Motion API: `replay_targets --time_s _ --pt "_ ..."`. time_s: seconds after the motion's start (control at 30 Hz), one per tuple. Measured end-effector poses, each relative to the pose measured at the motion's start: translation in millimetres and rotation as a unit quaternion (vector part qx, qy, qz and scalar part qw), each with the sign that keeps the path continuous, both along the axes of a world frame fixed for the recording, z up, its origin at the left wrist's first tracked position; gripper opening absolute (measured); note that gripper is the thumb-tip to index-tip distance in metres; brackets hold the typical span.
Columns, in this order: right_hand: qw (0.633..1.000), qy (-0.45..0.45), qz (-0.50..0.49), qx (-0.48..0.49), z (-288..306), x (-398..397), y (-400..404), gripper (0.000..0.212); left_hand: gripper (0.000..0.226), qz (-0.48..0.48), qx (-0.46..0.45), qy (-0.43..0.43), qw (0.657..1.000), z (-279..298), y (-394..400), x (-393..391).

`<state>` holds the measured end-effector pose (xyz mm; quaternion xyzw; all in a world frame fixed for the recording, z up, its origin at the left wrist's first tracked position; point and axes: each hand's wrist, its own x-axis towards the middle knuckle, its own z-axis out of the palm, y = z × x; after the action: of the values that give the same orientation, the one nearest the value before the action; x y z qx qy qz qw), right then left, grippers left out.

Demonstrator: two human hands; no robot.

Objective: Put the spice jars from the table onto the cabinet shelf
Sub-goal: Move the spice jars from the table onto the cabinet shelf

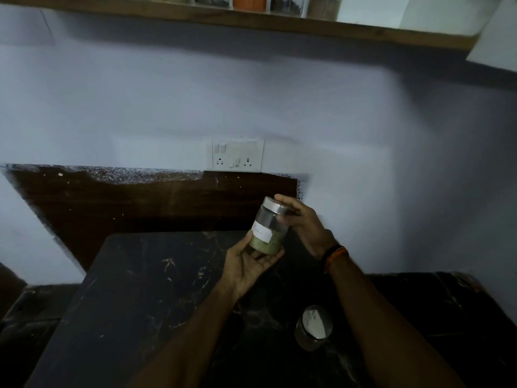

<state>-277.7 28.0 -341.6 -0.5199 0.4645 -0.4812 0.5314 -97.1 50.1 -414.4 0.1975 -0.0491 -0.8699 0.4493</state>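
I hold a clear spice jar [268,226] with a steel lid, a white label and greenish contents, tilted in the air above the dark marble table [145,289]. My left hand [247,263] cups its base from below with fingers curled round it. My right hand [303,222] grips the lid end from the right. A second steel-lidded jar [314,327] stands on the table near my right forearm. The wooden cabinet shelf [251,19] runs along the top of the view and carries several jars [249,1].
A white switch and socket plate [235,154] is on the pale wall behind the table. A dark wooden board [126,208] leans against the wall below it. A white cabinet door edge [495,37] hangs at the top right.
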Motion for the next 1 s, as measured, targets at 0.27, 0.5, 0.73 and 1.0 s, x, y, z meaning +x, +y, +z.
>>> replay_targets --time_s 0.27,0.5,0.73,1.0 --pt "0.993 -0.103 -0.061 -0.019 30.5 -1.2 -8.7 0.046 0.078 0.017 -0.160 -0.056 0.985 45.6 -7.1 -23.4" --pt "0.989 -0.096 -0.094 -0.065 76.5 -6.9 -16.1 0.051 0.066 -0.013 -0.218 -0.089 0.972 89.3 -17.9 -30.0" --pt "0.982 -0.102 -0.111 -0.114 134.9 -21.2 -22.5 0.050 0.058 -0.028 -0.301 -0.139 0.943 153.5 -41.3 -35.1" --pt "0.972 -0.075 -0.121 -0.185 207.1 -33.2 -25.2 0.051 0.051 -0.027 -0.370 -0.155 0.916 220.3 -58.9 -46.9"
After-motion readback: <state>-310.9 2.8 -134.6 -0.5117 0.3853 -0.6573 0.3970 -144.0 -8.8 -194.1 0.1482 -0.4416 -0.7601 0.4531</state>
